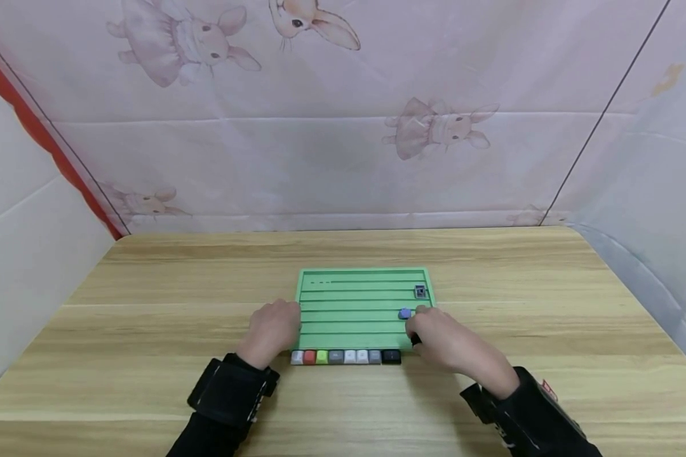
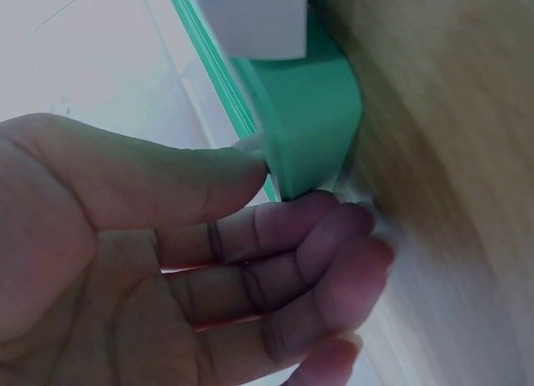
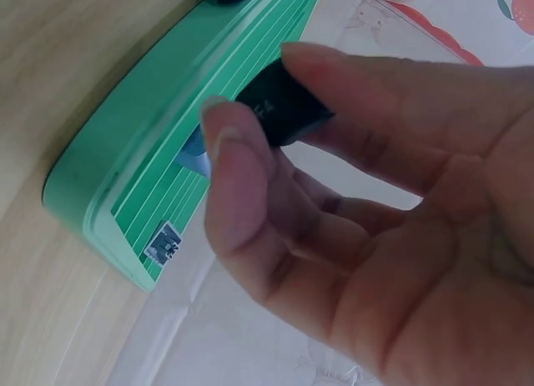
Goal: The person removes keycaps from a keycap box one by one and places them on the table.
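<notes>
A green ridged tray point(image 1: 351, 315) lies on the wooden table. My left hand point(image 1: 273, 331) grips its left edge; in the left wrist view the thumb presses one side of the green edge point(image 2: 313, 123) and the curled fingers touch the other. Over the tray's right side, my right hand point(image 1: 443, 339) pinches a black keycap point(image 3: 279, 107) with small lettering between thumb and fingertips. Just left of that hand, a blue-purple keycap point(image 1: 404, 313) sits on the tray. A small square dark-and-light piece point(image 1: 420, 292) lies near the tray's upper right corner.
Along the tray's near edge runs a row of keycaps in white, red, lime, grey and black, among them a red keycap point(image 1: 309, 357) and a wide black keycap point(image 1: 391, 357). Behind the wooden table point(image 1: 166, 279) hangs a rabbit-printed cloth point(image 1: 320, 158).
</notes>
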